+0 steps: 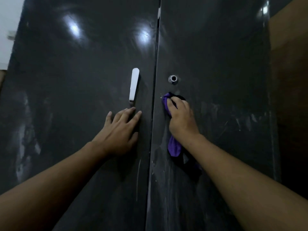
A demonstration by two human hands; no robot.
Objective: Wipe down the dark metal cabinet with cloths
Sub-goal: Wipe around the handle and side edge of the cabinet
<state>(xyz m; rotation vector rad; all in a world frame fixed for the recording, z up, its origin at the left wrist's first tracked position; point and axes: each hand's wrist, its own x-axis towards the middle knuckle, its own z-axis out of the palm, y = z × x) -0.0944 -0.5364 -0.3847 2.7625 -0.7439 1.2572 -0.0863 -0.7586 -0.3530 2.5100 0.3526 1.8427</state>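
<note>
The dark metal cabinet (216, 155) fills the view with two doors, the left door (75, 72) and the right door (225, 64), meeting at one vertical seam. The left door carries one white handle (134, 85); the right door carries one round silver lock (173, 79). Two hands are on the cabinet. The left hand (120, 132) lies flat on the left door just below the handle, fingers straight, grasping nothing. The right hand (180, 117) clutches one purple cloth (174, 147) against the right door, just below the lock; cloth shows above the fingers and hangs below the wrist. Pale smears mark both doors.
</note>
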